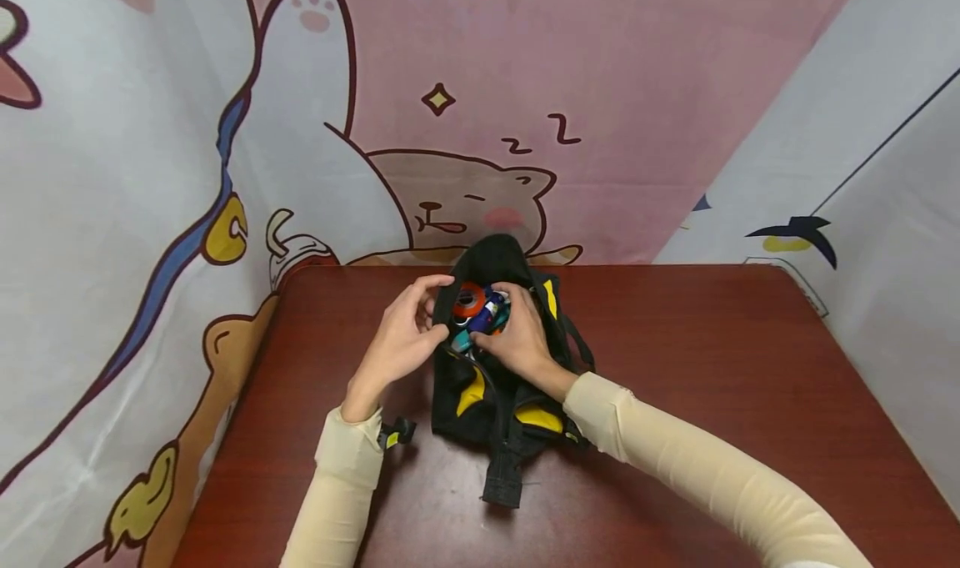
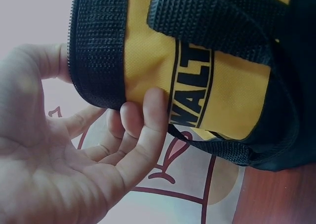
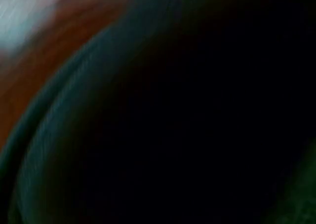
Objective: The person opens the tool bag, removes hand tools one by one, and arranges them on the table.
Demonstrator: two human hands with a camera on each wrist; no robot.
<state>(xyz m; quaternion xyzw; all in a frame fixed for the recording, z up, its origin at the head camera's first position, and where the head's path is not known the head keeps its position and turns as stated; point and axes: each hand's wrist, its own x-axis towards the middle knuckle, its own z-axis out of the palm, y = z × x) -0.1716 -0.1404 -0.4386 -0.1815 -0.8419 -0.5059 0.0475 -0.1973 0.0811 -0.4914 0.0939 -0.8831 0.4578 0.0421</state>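
A black and yellow tool bag lies on the table, its zippered mouth unzipped. My left hand holds the left rim of the mouth; in the left wrist view, the thumb of that hand is at the zipper edge and the fingertips touch the yellow side. Inside the mouth are a round orange-red thing with a dark centre, a dark blue thing and a teal piece. My right hand reaches into the mouth, thumb and fingers around these small items. Its grip is unclear; the right wrist view is dark and blurred.
A black strap hangs from the bag's near side onto the reddish-brown table. Another strap end with a buckle lies by the left wrist. Cartoon-printed cloth stands behind and beside the table.
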